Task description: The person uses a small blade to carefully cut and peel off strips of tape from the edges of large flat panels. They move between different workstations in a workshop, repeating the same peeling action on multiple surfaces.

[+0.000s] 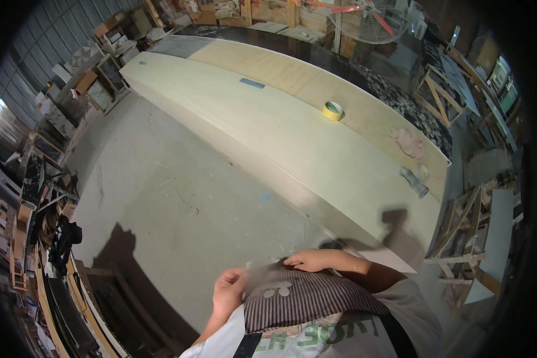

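Both my hands are close to my body, in front of a dark striped apron [316, 298]. My left hand [228, 292] is closed, thumb and fingers pinched at the edge of a pale, motion-blurred thing [261, 277] whose kind I cannot make out. Just right of it, my right hand [309, 260] rests by the apron's far edge, fingers curled toward the left hand. A small dark bit shows at its fingertips, too unclear to name. Beyond them stretches a long, pale, curved panel-topped bench [268, 131].
On the pale surface are a yellow tape roll [332, 111], a crumpled pink cloth [407, 143], a grey bottle-like object [414, 182] and a flat blue-grey piece [252, 83]. A large fan [373, 22] stands behind. Wooden frames [465, 232] are at right, stacked boards [71, 298] at left.
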The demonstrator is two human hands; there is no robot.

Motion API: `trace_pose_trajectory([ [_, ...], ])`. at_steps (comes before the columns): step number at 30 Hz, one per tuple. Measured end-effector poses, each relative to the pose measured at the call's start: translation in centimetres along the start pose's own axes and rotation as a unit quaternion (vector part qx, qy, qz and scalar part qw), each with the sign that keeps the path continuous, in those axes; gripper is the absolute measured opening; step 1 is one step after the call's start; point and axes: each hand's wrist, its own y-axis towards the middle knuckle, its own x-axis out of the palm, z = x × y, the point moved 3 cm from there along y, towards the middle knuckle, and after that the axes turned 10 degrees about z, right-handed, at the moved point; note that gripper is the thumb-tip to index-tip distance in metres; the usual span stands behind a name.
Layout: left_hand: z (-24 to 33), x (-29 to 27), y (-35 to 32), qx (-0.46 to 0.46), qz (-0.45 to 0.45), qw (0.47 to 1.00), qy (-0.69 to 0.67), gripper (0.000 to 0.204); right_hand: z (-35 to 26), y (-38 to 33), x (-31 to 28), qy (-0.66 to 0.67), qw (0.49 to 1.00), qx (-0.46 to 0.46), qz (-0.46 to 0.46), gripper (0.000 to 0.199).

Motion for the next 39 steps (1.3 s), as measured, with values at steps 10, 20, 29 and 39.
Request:
trace_pose_trajectory([
  [10,0.9,1.3,4.0,0.007,0.009,0.999,-0.031,0.009,-4.6,-1.3,-3.4,0.176,0.971,0.023,0.159,0.033],
  [20,1.3,11.4,7.5,-0.022,-0.064,0.996,-0.064,0.006,-9.6,-1.0,-7.9,0.297,0.915,-0.008,0.273,0.022],
  [29,-1.7,15.3,11.1,-0.040,0.042,0.997,-0.046,0.003,-5.0,-1.5,-15.9,0.048,0.965,0.021,0.258,0.016],
  [39,-2.4,14.2,20.8,-0.019,0.178,0.982,0.055,0.019,-1.4,9.8,-26.2,-0.044,0.942,-0.095,0.320,0.014],
])
